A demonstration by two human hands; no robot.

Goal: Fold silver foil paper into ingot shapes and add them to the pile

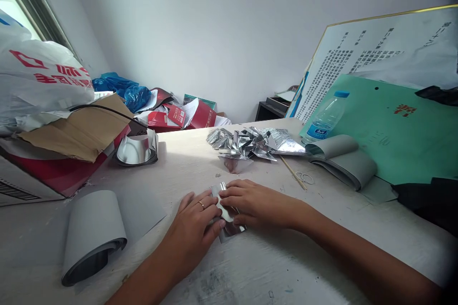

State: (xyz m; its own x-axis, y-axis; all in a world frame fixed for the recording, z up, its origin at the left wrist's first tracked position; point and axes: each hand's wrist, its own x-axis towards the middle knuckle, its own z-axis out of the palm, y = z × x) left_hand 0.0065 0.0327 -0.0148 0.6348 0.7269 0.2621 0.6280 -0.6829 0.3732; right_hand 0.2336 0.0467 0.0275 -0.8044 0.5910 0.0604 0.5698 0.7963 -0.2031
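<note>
A small sheet of shiny silver foil [229, 225] lies on the tabletop between my hands, reflecting light. My left hand [198, 219], with a ring on one finger, presses its left side, thumb and bent fingers on the edge. From the right, my right hand [255, 202] lays its fingers over the opposite edge, the fingertips pinning the foil down. Just beyond, folded silver foil pieces [246, 145] are heaped together. Both hands partly hide the sheet, so any fold under the fingers cannot be made out.
A grey roll [95, 228] stands at left, a silver roll [136, 150] behind it. Further left are a cardboard box [32, 171] and plastic bag [43, 76]. At right are a thin stick [293, 173], rubber bands [305, 178], folded grey sheeting [347, 162] and a water bottle [327, 116].
</note>
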